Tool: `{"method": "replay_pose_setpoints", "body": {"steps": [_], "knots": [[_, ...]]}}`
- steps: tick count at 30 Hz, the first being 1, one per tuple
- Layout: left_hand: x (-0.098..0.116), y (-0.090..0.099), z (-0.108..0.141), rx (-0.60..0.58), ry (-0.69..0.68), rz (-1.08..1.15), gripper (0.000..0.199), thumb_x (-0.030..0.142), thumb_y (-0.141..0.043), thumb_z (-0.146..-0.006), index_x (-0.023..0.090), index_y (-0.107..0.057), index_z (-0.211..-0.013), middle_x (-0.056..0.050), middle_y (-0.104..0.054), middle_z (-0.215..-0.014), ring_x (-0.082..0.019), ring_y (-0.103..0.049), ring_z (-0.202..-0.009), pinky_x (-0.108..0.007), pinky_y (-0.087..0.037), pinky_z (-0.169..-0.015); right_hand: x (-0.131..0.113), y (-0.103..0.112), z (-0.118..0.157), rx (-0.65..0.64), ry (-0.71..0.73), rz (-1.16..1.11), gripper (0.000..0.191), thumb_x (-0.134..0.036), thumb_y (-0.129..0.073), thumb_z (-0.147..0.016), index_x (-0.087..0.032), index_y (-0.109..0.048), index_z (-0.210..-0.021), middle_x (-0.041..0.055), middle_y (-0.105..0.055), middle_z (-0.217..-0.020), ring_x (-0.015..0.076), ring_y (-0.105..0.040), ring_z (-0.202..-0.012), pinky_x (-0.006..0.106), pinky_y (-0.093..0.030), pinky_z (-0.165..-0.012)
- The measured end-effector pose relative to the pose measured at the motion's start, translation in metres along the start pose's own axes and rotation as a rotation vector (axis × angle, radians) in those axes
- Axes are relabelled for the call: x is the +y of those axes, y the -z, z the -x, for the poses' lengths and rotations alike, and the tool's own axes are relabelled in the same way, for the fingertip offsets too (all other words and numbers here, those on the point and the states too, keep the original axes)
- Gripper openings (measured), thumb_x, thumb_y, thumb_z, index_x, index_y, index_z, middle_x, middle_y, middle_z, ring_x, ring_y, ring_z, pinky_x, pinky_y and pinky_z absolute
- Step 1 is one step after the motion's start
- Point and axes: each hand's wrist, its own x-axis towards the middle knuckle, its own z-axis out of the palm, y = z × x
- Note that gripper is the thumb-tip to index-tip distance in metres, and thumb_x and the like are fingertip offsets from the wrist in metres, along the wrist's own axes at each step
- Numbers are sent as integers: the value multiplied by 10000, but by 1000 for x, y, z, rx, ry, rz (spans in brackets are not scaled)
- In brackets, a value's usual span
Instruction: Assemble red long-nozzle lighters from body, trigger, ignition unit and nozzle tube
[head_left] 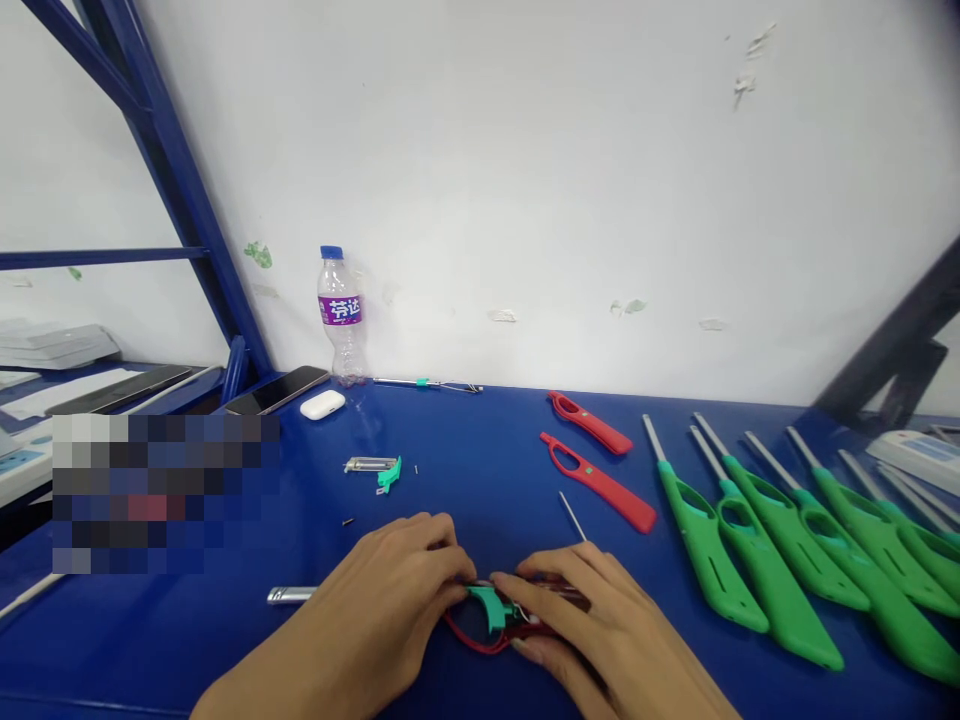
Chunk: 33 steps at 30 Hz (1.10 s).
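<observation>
The left arm [300, 660] and the right arm [679, 665] are bare and reach up from the bottom, leaning in toward each other. The left hand [405, 575] has its back up and its fingers [456, 563] curled in a pinch. Close by, the right hand [592, 610] bends its fingers to the left, with its thumb [555, 664] down low.

Left of centre, against the white wall [540, 180]: clear plastic drink bottle [348, 350], blue cap [331, 253], purple label [341, 311] | near its base: white earbud case [322, 404] | farther left: smartphone [277, 390], flat, screen dark | upper left: blue metal rack [169, 150] | left edge: pale flat stack [56, 346], dark slab [124, 388] on white paper [75, 388] | upper right: peeling paint patch [744, 86]
</observation>
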Motion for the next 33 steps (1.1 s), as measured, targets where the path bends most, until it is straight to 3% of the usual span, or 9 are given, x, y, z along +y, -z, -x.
{"method": "replay_pose_setpoints", "body": {"steps": [10, 17, 23, 33], "knots": [[6, 4, -2, -20, -29, -37, 251, 64, -481, -956, 240, -618, -841, 27, -587, -905, -149, -532, -803, -274, -349, -727, 1, 1, 1, 13, 15, 19, 405, -289, -685, -896, -406, -626, -1279, -29, -689, -1104, 179, -640, -950, 300, -555, -835], [9, 7, -4, -23, -49, -74, 251, 68, -461, -961, 252, -631, -950, 12, -599, -932, -157, -545, -797, -280, -363, -724, 1, 1, 2, 24, 32, 42, 389, -307, -679, -902, -392, -628, -1278, -20, -693, -1104, 180, -644, -944, 308, -547, -832], [5, 2, -4, -4, -92, -80, 256, 50, -468, -948, 248, -628, -923, 16, -604, -917, -153, -543, -789, -277, -365, -727, 1, 0, 4, 86, 32, 22, 370, -280, -723, -864, -382, -655, -1214, -26, -695, -1102, 180, -656, -930, 309, -548, -825], [9, 1, -6, 12, -48, -57, 196, 107, -499, -962, 239, -633, -906, 3, -595, -949, -165, -547, -824, -277, -385, -742, 0, 1, 5, 136, 61, 24, 242, -316, -671, -905, -342, -691, -1145, 4, -699, -1085, 189, -655, -932, 295, -555, -802]]}}
